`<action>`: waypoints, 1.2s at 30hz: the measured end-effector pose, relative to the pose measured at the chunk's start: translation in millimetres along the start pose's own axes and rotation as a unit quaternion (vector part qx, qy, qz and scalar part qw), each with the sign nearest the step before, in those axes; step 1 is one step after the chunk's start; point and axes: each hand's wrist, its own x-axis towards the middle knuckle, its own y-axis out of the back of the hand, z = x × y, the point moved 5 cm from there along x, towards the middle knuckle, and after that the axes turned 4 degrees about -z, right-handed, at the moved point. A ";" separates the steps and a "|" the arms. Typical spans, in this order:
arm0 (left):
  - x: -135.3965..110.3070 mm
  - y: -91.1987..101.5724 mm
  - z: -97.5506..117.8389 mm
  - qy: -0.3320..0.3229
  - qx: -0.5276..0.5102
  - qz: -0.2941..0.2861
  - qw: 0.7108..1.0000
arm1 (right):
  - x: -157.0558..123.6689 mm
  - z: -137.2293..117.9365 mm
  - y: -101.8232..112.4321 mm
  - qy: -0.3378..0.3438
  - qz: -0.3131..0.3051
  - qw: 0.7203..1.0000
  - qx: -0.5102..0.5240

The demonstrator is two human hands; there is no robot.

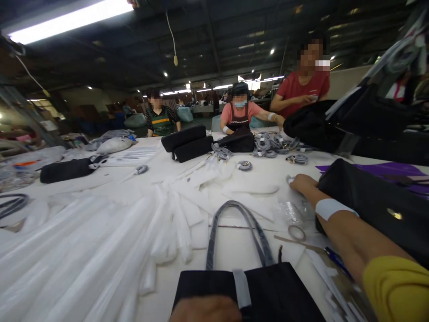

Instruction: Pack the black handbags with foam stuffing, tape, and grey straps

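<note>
My right hand [303, 183] reaches forward over the white table, fingers curled down onto clear plastic wrapping [295, 210] beside a black bag [372, 205]; what it grips, if anything, is hidden. A white band circles that wrist. My left hand [206, 309] shows only as a sliver at the bottom edge, resting on a black handbag [268, 290] with a grey looped handle [234, 223]; its fingers are out of sight.
Long white foam sheets [100, 241] fan across the table's left half. Coiled grey straps [275, 145] and more black bags [189, 142] lie at the far side, where three people sit or stand. Scissors [301, 237] lie near my right forearm.
</note>
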 end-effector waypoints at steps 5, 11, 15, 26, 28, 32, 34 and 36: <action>109.1 41.2 -42.5 0.055 0.071 0.078 0.993 | -63.6 -34.1 24.8 0.159 0.061 0.976 0.135; 211.1 21.5 -101.7 0.162 0.116 -0.013 0.980 | -185.9 -54.2 34.5 0.335 0.049 0.856 0.391; 222.8 9.8 -126.3 0.195 0.084 -0.083 0.974 | -226.5 -35.1 27.5 0.360 0.010 0.848 0.389; 232.0 15.5 -164.1 0.254 0.027 -0.188 0.948 | -212.6 -20.5 6.6 0.327 -0.001 0.872 0.366; 232.7 14.4 -163.2 0.239 0.025 -0.182 0.953 | -217.7 -24.7 -1.8 0.336 -0.011 0.879 0.337; 230.5 16.5 -160.4 0.218 0.017 -0.171 0.961 | -224.0 -30.7 -21.8 0.353 -0.029 0.897 0.263; 226.8 19.9 -158.2 0.217 0.007 -0.165 0.962 | -221.8 -31.0 -27.9 0.363 -0.003 0.912 0.192; 221.2 24.7 -154.8 0.219 -0.015 -0.162 0.962 | -220.5 -30.8 -29.7 0.382 0.037 0.917 0.110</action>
